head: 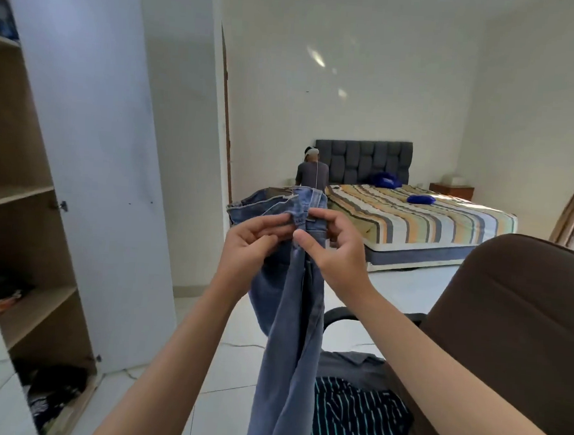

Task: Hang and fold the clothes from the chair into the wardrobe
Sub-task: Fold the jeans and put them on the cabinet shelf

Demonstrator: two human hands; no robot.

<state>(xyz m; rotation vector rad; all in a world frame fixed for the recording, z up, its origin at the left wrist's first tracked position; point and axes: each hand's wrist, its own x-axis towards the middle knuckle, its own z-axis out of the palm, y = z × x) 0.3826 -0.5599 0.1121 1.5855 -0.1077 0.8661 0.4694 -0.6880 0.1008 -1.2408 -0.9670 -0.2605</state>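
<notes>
The left hand (255, 245) pinches the waistband of the blue jeans (291, 318) between thumb and fingers, and the right hand (330, 250) grips the same waistband just beside it, so both hands hold the garment up in front of the person.

At the far left stands the open wardrobe (28, 198). Its shelves carry some dark clothes low down and something blue at the top, so I think a part of the work is already done.

In the middle hang the jeans, between wardrobe and chair. Their long axis is near vertical: waistband up, legs pointing down out of the view. They are not yet folded.

To the right, the brown chair (515, 315) has a grey garment (354, 366) and a striped garment (360, 420) on its seat, so more remains.
</notes>
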